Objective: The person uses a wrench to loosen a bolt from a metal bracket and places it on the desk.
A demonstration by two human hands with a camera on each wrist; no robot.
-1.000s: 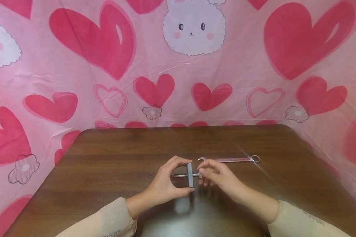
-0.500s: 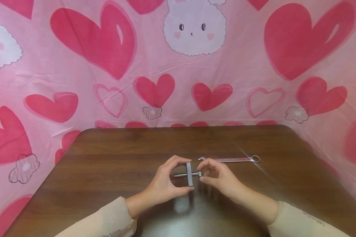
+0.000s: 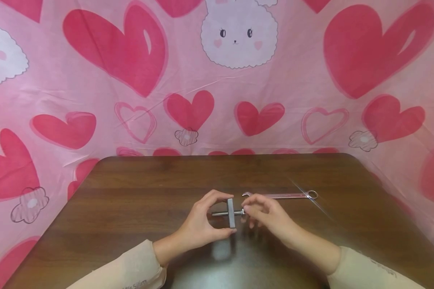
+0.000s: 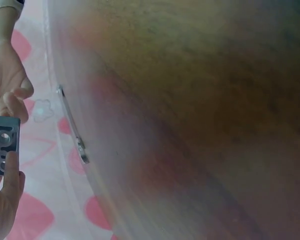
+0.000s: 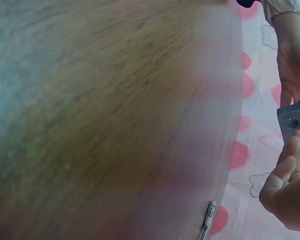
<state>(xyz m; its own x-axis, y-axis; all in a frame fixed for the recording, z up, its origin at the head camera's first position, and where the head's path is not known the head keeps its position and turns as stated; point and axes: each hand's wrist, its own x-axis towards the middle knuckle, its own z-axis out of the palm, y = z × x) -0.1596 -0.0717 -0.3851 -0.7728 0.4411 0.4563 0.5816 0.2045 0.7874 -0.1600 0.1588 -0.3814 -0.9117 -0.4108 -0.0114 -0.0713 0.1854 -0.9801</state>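
Between the thumb and fingers of my left hand (image 3: 197,220), a grey metal block (image 3: 231,214) stands on edge above the table. A long bolt (image 3: 220,214) passes through it sideways, its head toward the right. My right hand (image 3: 273,216) pinches the bolt head with thumb and fingertips. Holes show in the block's face in the left wrist view, where the block (image 4: 11,121) sits at the left edge. The right wrist view has the block (image 5: 286,120) at its right edge, beside the right fingers.
Behind the right hand lies a combination wrench (image 3: 289,196), ring end to the right, on the dark wooden table (image 3: 148,172). A pink cloth (image 3: 224,84) printed with hearts hangs behind the table.
The right thumb has dropped off the bolt head, then come back up to it, with the fingers shifting around the head. My left hand and the block stay nearly in place.
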